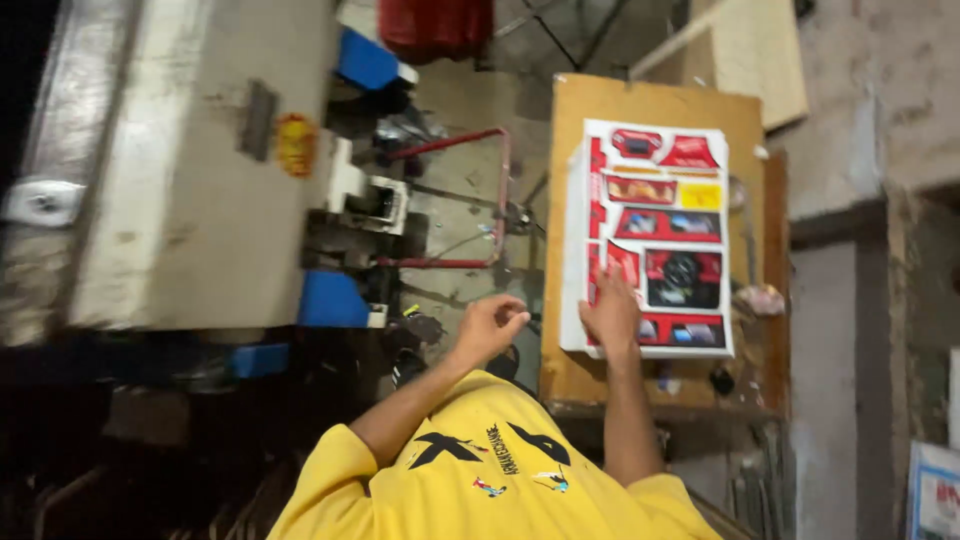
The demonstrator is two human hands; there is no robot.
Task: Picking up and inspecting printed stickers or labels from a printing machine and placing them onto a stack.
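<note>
**Ana:** Head view looked straight down on a yellow shirt (480, 470) at the bottom of the frame. Where were the hands?

**Ben:** The right hand (612, 318) lay flat on the lower left corner of a stack of printed sheets (660, 235), white card with red die-cut panels, fingers spread and pressing down rather than closed on anything. The stack sat on a small wooden table (570, 370) right of centre, with its left edge close to the table's left edge.

**Ana:** And the left hand?

**Ben:** The left hand (488, 327) hung in the air just left of the table, fingers curled loosely together. It seemed to hold nothing, though I couldn't be sure about the palm.

**Ana:** How would you have handled that top sheet well?

**Ben:** My judgement: keep the flat hand pinning the stack so the lower sheets didn't shift, and lift only the top one by its near corner. Glossy card tends to cling, so a thumb slid under the edge would separate it cleanly.

**Ana:** Anything else nearby?

**Ben:** A large grey machine (180, 180) filled the upper left, with blue blocks (335, 298) beside it and a red bent rod (470, 200) over the floor between machine and table.
</note>
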